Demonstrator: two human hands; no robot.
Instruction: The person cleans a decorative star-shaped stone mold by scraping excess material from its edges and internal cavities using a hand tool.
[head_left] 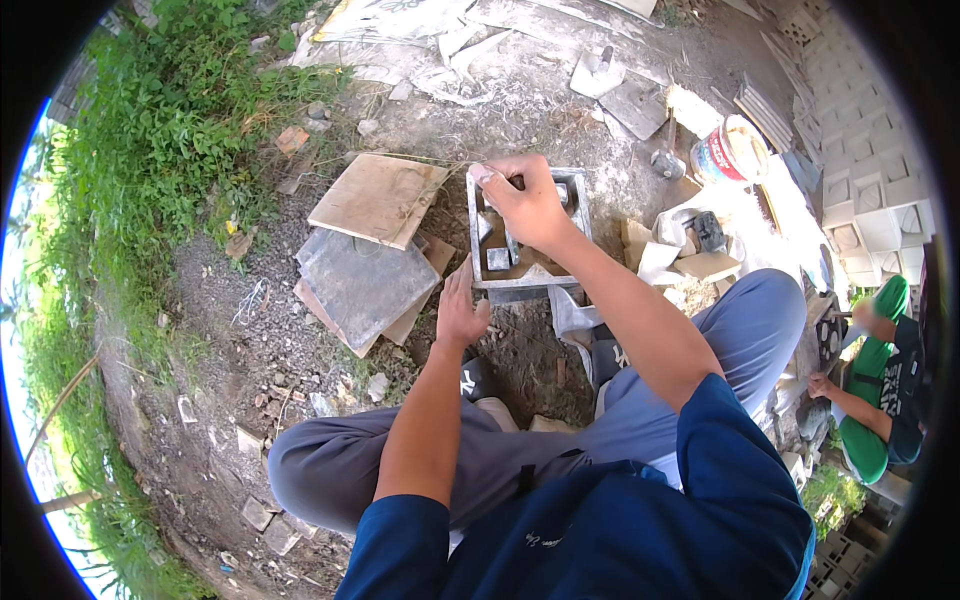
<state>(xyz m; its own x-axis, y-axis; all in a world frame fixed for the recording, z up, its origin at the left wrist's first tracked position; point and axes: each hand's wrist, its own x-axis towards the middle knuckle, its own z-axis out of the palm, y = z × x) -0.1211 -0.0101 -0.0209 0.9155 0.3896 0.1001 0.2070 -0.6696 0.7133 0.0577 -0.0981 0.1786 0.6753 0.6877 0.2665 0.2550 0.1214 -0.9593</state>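
Between my knees stands a rectangular grey metal mould frame (pixel 583 220) with raised walls and small metal blocks inside. My right hand (pixel 527 205) reaches over its far left corner, fingers bent and pressed together; what they grip is hidden. My left hand (pixel 462 312) lies along the near left side of the frame, fingers stretched out. One metal block (pixel 497 259) shows in the near left part of the frame. A greyish cloth (pixel 573 318) hangs by the frame's near right corner. Left of the frame lies a stack of flat boards, with a tan board (pixel 380 199) over a grey board (pixel 365 285).
A paint bucket (pixel 730 152) stands at the far right, near a trowel (pixel 598 72) and a flat grey slab (pixel 634 106). Pale hollow blocks (pixel 875 215) are piled along the right. Another person in green and black (pixel 880 390) sits at right. Green weeds (pixel 170 130) grow at left.
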